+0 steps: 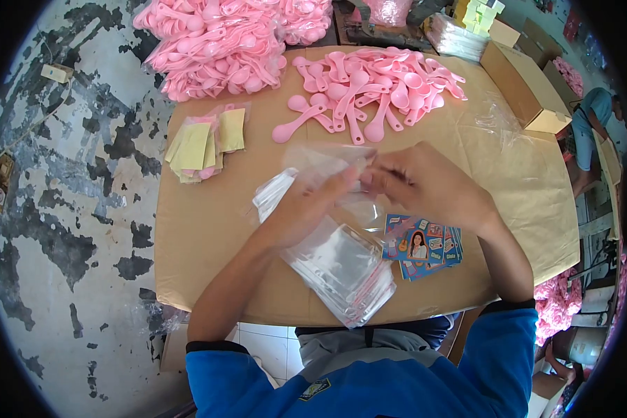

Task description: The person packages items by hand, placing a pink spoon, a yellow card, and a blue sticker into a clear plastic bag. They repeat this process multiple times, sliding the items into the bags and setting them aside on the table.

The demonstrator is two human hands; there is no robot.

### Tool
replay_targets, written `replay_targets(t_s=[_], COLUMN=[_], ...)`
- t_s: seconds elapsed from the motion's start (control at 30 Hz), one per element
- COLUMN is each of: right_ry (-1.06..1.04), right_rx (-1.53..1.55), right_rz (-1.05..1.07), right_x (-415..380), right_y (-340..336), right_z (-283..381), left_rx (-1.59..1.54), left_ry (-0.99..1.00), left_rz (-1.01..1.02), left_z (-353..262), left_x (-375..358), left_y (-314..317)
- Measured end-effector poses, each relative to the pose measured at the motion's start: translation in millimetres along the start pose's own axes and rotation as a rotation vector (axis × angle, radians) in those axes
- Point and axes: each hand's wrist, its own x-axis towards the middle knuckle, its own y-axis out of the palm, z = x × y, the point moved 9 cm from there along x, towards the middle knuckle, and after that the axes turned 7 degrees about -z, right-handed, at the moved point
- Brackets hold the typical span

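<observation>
Both hands meet above the middle of the table. My left hand (322, 198) pinches a see-through plastic bag (315, 155), partly blurred. My right hand (435, 184) has its fingers curled at the bag's edge, close to the left fingertips; whether anything else is between them is hidden. Below the hands lies a stack of see-through plastic bags (345, 261). Right of that stack, under my right wrist, are several blue printed cards (421, 251) with a portrait on them. Beyond my hands is a loose pile of pink measuring spoons (390, 87).
At the left of the brown-paper-covered table (202, 244) lie packed bags with yellowish cards (205, 145). Large bags of pink spoons (219, 49) stand at the back left. An open cardboard box (526, 87) sits at the back right. Another person (592, 125) is at the far right.
</observation>
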Motion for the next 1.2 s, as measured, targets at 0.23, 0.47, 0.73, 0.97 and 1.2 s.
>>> replay_targets(t_s=[0.23,0.47,0.73,0.97,1.2], right_ry=[-0.205,-0.008,-0.082,0.099,-0.084], right_rx=[-0.35,-0.3,-0.138,0.118,0.312], right_rz=[0.272,0.439,0.276,0.012,-0.085], right_x=[-30,-15,-5,15,19], right_y=[10,12,-2,-17,3], right_z=[-38,-48,-39,-62,-40], left_rx=[-0.375,-0.329,-0.199,-0.321,-0.357], left_ry=[0.023,0.075,0.137,0.331,0.371], left_rz=[-0.369,-0.415,-0.423,-0.603,-0.663], left_z=[-7,-9,-11,-25,-22], left_x=[11,14,12,1,-4], left_y=[-52,-63,-58,-79,-83])
